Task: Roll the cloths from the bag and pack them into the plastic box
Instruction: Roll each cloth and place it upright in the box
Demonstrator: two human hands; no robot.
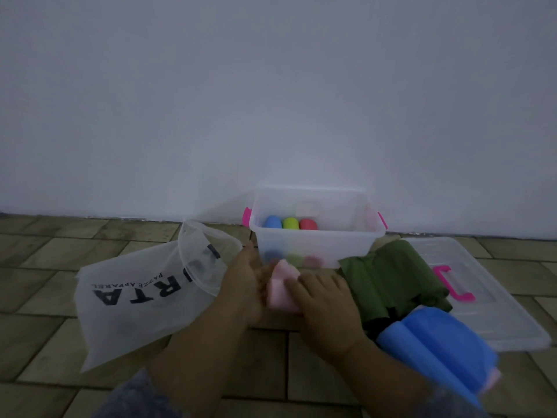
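A pink cloth (282, 286) lies partly rolled on the tiled floor between both hands. My left hand (244, 279) holds its left end, and my right hand (324, 300) rests over its right side with fingers curled on it. Just behind stands the clear plastic box (316, 245) with pink handles; a blue roll (272, 222), a green roll (291, 223) and a red roll (308, 224) sit side by side inside. The translucent white bag (135, 300) with black lettering lies to the left, its mouth open toward the box.
A dark green cloth (391, 279) lies unrolled right of my hands, and a blue cloth (437, 348) sits nearer me on the right. The box's clear lid (494, 315) with a pink clip lies flat at far right. A white wall rises behind the box.
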